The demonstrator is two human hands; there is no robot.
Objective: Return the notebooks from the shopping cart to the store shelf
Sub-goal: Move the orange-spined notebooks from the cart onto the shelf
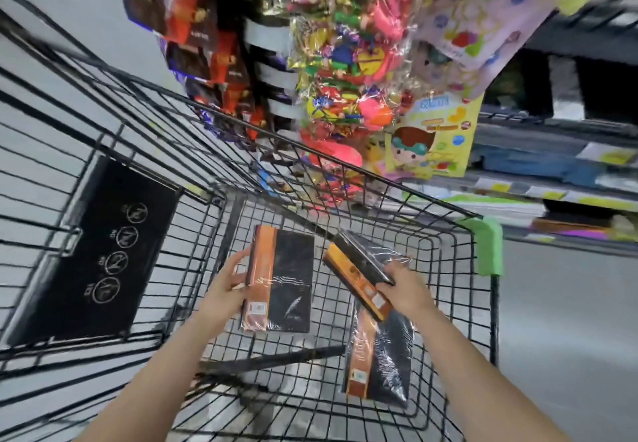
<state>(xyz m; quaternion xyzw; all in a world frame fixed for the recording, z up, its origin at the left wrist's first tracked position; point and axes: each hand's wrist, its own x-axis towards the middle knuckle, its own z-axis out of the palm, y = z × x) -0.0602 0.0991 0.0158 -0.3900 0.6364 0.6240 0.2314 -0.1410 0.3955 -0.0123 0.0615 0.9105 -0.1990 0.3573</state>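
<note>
I look down into a black wire shopping cart (pixel 448 220). My left hand (pixel 228 283) grips the orange spine edge of a black shrink-wrapped notebook (pixel 286 279), held flat above the cart floor. My right hand (pixel 404 289) holds a second black and orange notebook (pixel 359 272), tilted with its spine toward me. A third wrapped notebook (pixel 383 362) lies on the cart bottom under my right forearm. The store shelf (pixel 518 196) with stacked paper goods runs along the right beyond the cart rim.
Hanging bags of colourful toys (pixel 345 72) and a yellow cartoon pack (pixel 431 141) dangle over the cart's far end. Dark snack packets (pixel 193 31) hang at upper left. A black child-seat flap with warning icons (pixel 103 262) stands on the left. A green corner bumper (pixel 488 248) caps the cart rim.
</note>
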